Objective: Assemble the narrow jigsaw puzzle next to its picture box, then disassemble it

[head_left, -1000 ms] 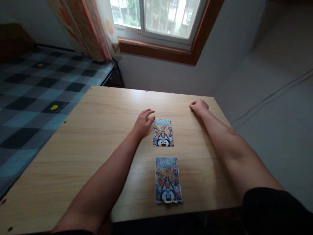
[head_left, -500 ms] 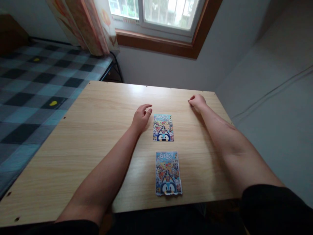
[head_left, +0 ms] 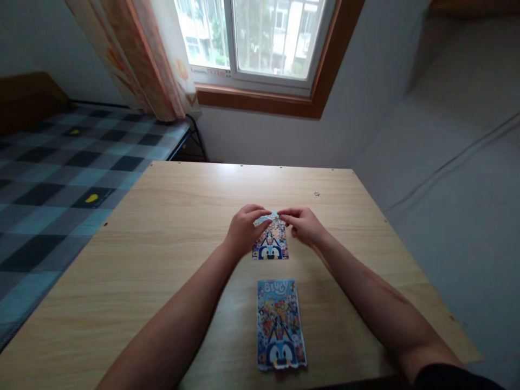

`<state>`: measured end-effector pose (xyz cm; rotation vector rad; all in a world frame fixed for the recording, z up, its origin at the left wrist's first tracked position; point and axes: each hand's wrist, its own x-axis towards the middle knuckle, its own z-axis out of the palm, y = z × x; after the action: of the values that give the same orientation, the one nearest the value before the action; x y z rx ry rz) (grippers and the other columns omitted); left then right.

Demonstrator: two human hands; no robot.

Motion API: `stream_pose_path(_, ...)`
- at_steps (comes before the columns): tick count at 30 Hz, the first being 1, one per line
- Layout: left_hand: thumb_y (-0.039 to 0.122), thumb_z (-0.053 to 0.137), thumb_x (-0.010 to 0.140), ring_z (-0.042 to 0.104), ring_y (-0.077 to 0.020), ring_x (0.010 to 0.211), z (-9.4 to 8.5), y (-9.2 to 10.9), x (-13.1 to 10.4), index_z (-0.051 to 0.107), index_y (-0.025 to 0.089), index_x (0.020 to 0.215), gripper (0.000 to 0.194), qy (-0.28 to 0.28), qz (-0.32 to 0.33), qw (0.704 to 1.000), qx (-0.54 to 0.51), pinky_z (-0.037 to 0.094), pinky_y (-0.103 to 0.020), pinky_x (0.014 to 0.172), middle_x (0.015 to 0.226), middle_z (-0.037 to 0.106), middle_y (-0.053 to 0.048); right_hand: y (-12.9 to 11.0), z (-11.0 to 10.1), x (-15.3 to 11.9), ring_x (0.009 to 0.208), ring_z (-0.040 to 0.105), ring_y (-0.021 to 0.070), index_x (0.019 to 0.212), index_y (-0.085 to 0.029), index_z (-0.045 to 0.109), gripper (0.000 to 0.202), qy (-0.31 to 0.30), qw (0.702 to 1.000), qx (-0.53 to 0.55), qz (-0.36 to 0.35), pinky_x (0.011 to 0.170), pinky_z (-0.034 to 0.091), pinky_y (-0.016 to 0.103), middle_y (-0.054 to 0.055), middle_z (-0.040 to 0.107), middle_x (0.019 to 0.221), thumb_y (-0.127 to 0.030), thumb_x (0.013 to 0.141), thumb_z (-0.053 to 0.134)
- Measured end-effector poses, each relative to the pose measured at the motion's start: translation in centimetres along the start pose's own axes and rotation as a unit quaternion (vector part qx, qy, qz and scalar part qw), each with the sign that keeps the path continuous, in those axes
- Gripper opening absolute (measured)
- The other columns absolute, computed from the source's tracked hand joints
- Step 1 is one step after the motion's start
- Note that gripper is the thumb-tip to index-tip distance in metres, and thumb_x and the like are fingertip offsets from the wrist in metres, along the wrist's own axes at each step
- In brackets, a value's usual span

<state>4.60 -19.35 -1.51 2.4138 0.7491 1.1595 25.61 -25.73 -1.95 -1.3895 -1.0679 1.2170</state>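
A small jigsaw picture (head_left: 271, 251) with a blue dog's face lies flat on the wooden table, with gaps showing in its upper part. Over its top left is my left hand (head_left: 247, 227), thumb and fingers apart. My right hand (head_left: 303, 223) is at the top right edge of the jigsaw, its fingertips pinched together; whatever is between them is too small to make out. Nearer to me lies a larger matching picture sheet (head_left: 281, 324) with "BLUEY" at its top and a ragged bottom edge.
A small loose piece (head_left: 317, 193) lies towards the back right of the table (head_left: 162, 216). Behind are a window (head_left: 276, 38) and a curtain (head_left: 142, 59). A bed with a checked cover (head_left: 60, 168) stands at the left.
My right hand has moved left from the back right of the table to the jigsaw. My left hand has shifted over its top left. The view has tilted up, and a loose piece now shows.
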Motion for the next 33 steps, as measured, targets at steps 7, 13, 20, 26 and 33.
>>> stream_pose_path(7, 0.028, 0.069, 0.092, 0.069, -0.0203, 0.095, 0.2, 0.1, -0.3, 0.076, 0.024, 0.107, 0.017, -0.05, 0.014, 0.999, 0.016, 0.059, -0.039, 0.087, 0.102, 0.074, -0.007, 1.4, 0.4, 0.2, 0.038, 0.043, 0.0036, 0.1, -0.016, 0.077, 0.039, -0.026, 0.998, 0.057, -0.009, 0.034, 0.031, 0.018, 0.0, 0.069, 0.071, -0.044, 0.072, 0.081)
stream_pose_path(13, 0.031, 0.067, 0.093, 0.069, -0.0208, 0.091, -0.1, 0.3, -0.1, 0.077, 0.024, 0.098, 0.013, -0.081, 0.018, 0.996, 0.022, 0.059, -0.038, 0.084, 0.098, 0.075, -0.007, 1.2, 0.6, -0.1, 0.043, 0.046, 0.0036, 0.101, -0.019, 0.075, 0.045, -0.022, 0.995, 0.097, -0.008, 0.036, 0.036, 0.017, 0.001, 0.071, 0.08, -0.045, 0.067, 0.086)
stream_pose_path(20, 0.028, 0.068, 0.092, 0.07, -0.0206, 0.091, 0.0, 0.0, -0.2, 0.078, 0.023, 0.096, 0.012, -0.072, 0.005, 0.997, 0.022, 0.057, -0.037, 0.084, 0.096, 0.075, -0.006, 1.4, 0.5, -0.1, 0.04, 0.043, 0.0041, 0.093, -0.017, 0.076, 0.04, -0.018, 0.997, 0.072, -0.004, 0.036, 0.032, 0.019, 0.0, 0.069, 0.073, -0.045, 0.067, 0.085)
stream_pose_path(26, 0.028, 0.066, 0.093, 0.069, -0.0197, 0.087, 0.0, -0.4, -0.2, 0.078, 0.022, 0.09, 0.014, -0.081, -0.004, 0.997, 0.01, 0.056, -0.036, 0.082, 0.092, 0.075, -0.006, 1.6, 0.5, -0.3, 0.067, 0.063, 0.0137, 0.09, -0.017, 0.079, 0.029, -0.012, 0.997, -0.007, -0.07, 0.061, 0.049, 0.025, 0.005, 0.076, 0.083, -0.039, 0.071, 0.081)
stream_pose_path(33, 0.025, 0.068, 0.088, 0.066, -0.0227, 0.093, -0.6, -1.3, -0.1, 0.078, 0.025, 0.092, 0.011, -0.171, 0.018, 0.984, 0.042, 0.054, -0.041, 0.088, 0.097, 0.076, -0.004, 1.0, -0.9, -0.2, 0.077, 0.068, 0.0183, 0.088, -0.017, 0.082, 0.025, -0.039, 0.994, -0.095, -0.041, 0.078, 0.051, 0.033, 0.007, 0.078, 0.087, -0.034, 0.07, 0.079)
